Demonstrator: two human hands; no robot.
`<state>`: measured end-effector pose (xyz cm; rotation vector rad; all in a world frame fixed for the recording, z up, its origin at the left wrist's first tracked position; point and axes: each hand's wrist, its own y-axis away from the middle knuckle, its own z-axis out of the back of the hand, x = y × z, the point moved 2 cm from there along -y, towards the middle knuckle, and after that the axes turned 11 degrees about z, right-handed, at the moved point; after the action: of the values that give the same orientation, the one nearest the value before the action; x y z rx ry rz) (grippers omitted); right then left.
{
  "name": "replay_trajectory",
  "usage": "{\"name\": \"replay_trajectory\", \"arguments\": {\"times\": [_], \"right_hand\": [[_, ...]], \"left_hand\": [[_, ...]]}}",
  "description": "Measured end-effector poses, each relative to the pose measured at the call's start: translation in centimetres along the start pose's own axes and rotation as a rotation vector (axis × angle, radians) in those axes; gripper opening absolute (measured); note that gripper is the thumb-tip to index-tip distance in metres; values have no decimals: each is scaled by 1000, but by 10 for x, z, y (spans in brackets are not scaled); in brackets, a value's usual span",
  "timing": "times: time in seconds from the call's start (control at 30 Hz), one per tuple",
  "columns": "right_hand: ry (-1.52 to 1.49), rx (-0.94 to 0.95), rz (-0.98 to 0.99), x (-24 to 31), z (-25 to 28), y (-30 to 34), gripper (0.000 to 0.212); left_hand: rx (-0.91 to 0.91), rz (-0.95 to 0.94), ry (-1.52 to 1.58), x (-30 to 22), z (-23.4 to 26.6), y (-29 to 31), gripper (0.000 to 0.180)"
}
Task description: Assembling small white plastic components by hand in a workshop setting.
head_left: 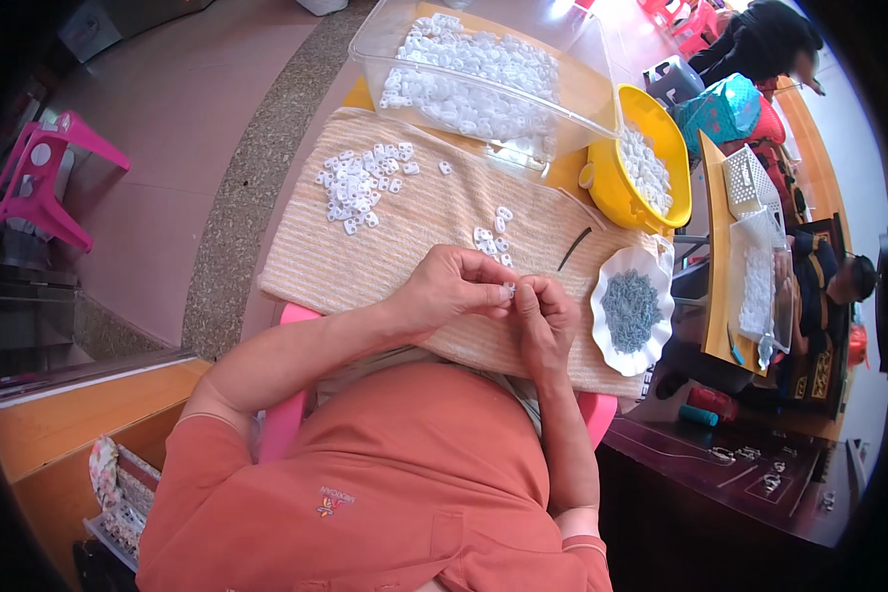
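My left hand point(452, 288) and my right hand point(547, 318) meet at the front of a striped beige towel. Between their fingertips shows a small white plastic piece point(508, 290), pinched by the left thumb and fingers. The right thumb and fingers are pressed together against its side; whether they hold a smaller part is hidden. Just beyond the hands lie several loose white plastic pieces point(490, 240) with holes. A larger heap of the same pieces point(353, 185) sits at the far left of the towel point(414, 222). Right of my hands is a white scalloped dish point(606, 346) with small grey metal-looking parts point(632, 311).
Behind the towel stands a clear plastic bin point(587, 116) of white pieces. A yellow basin point(679, 148) holds more. A thin dark strip point(574, 249) lies near the dish. Pink stools point(54, 183) stand at left. Other people point(760, 44) are at the right, near a wooden table.
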<state>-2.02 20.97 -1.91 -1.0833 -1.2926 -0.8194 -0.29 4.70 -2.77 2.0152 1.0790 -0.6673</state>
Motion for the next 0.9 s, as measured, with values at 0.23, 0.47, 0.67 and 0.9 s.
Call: {"name": "replay_trajectory", "arguments": {"times": [0.23, 0.47, 0.67, 0.9], "right_hand": [[192, -6, -45, 2, 0, -2, 17], [344, 205, 192, -9, 24, -14, 19], [278, 123, 172, 4, 34, -33, 16], [483, 166, 117, 9, 13, -74, 14]], "left_hand": [[15, -10, -33, -2, 4, 1, 21], [57, -35, 13, -4, -1, 2, 21], [36, -92, 102, -14, 0, 11, 20], [-22, -91, 245, -24, -1, 20, 18]]}}
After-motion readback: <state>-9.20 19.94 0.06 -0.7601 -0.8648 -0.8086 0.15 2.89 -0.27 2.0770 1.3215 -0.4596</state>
